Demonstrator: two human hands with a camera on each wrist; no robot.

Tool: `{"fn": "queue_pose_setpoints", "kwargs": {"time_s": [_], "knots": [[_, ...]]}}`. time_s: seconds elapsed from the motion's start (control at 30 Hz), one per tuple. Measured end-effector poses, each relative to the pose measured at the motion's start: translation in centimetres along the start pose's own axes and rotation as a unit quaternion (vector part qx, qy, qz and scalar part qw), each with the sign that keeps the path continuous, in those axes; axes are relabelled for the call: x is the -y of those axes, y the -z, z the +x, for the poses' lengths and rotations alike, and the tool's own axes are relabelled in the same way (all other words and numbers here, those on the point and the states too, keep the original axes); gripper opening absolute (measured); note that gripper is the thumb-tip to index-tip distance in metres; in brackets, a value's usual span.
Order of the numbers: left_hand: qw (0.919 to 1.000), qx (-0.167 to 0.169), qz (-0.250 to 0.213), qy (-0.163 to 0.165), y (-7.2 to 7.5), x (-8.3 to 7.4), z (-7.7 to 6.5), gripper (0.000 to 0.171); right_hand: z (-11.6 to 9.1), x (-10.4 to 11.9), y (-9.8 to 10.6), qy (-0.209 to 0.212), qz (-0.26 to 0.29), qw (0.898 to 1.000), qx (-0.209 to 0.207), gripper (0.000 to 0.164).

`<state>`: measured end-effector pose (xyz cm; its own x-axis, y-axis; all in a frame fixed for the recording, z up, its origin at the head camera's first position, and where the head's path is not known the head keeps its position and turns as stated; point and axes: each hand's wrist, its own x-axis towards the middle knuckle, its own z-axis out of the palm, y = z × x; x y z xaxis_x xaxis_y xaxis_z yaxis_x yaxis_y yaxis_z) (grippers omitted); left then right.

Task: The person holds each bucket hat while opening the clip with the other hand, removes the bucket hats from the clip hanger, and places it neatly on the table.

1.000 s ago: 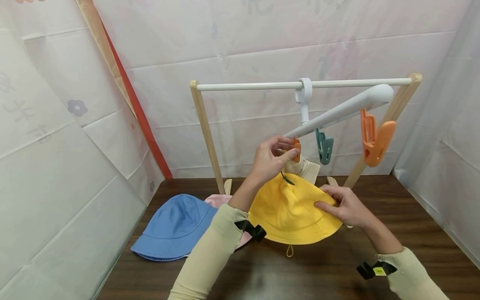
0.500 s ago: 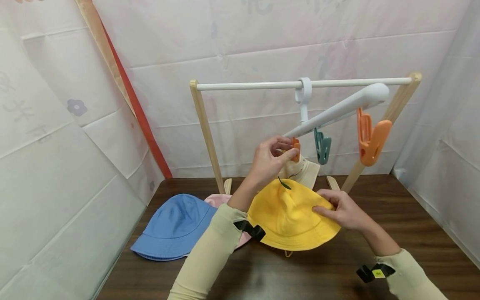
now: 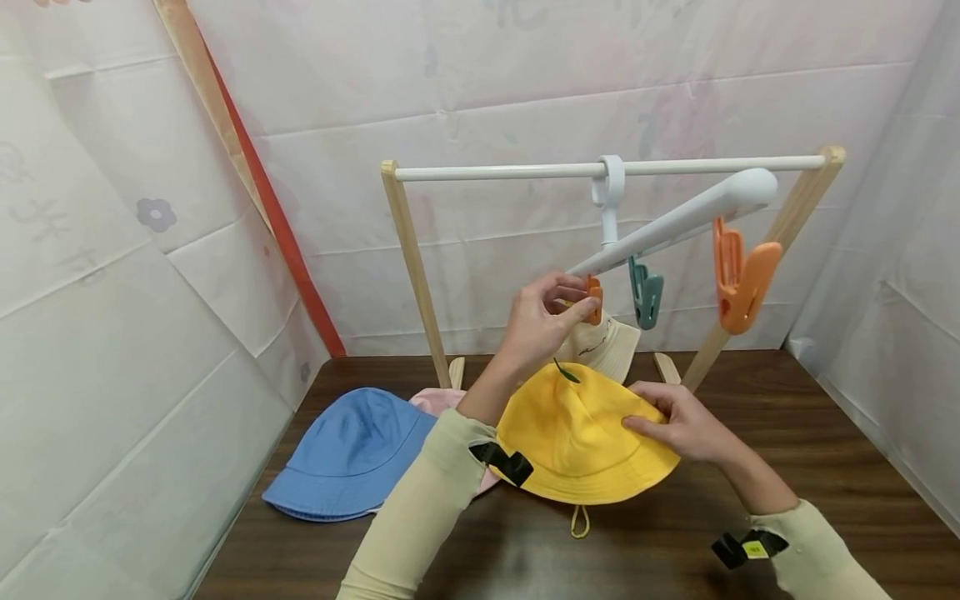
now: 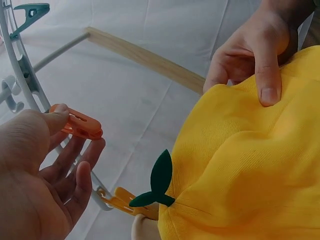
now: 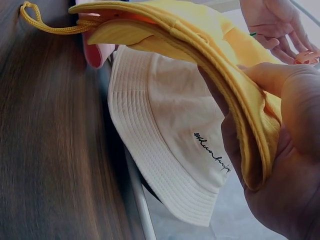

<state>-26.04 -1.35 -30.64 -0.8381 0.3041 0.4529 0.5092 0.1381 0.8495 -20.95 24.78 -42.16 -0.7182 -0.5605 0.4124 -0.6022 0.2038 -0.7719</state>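
Observation:
My right hand (image 3: 678, 423) grips the brim of a yellow bucket hat (image 3: 588, 442), thumb on the near side and fingers behind it. The hat has a green leaf tab (image 4: 161, 180) on its crown and a cord loop (image 5: 55, 25) at its brim. With my left hand (image 3: 543, 317) I pinch an orange clothespin (image 4: 80, 122) between thumb and fingers, just under the white hanger bar (image 3: 690, 218). Beyond the yellow hat hangs a cream bucket hat (image 5: 170, 125) with dark script, below a yellow clothespin (image 4: 122, 200).
A teal clothespin (image 3: 646, 292) and another orange clothespin (image 3: 742, 279) hang along the bar, which hooks onto a rack rail (image 3: 495, 172) with wooden legs. Blue (image 3: 352, 458) and pink (image 3: 437, 401) hats overlap on the dark wooden table (image 3: 517, 558) at left.
My right hand has lowered the yellow hat slightly, away from the clothespin, and moved a little left. The hanger bar's near end has shifted slightly left. My left hand keeps its pinch.

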Motion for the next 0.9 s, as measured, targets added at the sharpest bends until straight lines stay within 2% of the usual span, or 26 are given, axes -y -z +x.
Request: {"fn": "queue_pose_setpoints", "kwargs": {"time_s": [0.33,0.53,0.77,0.9], "knots": [[0.9999,0.001,-0.013,0.01,-0.02,-0.22,-0.21,0.025,-0.07,-0.21,0.05,-0.041,-0.029,0.999,0.007,0.009],[0.9998,-0.004,-0.013,0.015,0.07,-0.35,-0.15,0.027,-0.01,-0.07,0.31,-0.069,-0.041,0.997,0.024,0.012],[0.9998,-0.008,0.019,-0.006,0.14,-0.31,0.1,0.028,-0.12,-0.18,0.45,-0.086,-0.061,0.994,0.036,0.014],[0.9996,-0.009,0.022,-0.016,0.09,-0.26,0.14,0.027,-0.16,-0.32,0.51,-0.092,-0.073,0.992,0.039,0.014]]}}
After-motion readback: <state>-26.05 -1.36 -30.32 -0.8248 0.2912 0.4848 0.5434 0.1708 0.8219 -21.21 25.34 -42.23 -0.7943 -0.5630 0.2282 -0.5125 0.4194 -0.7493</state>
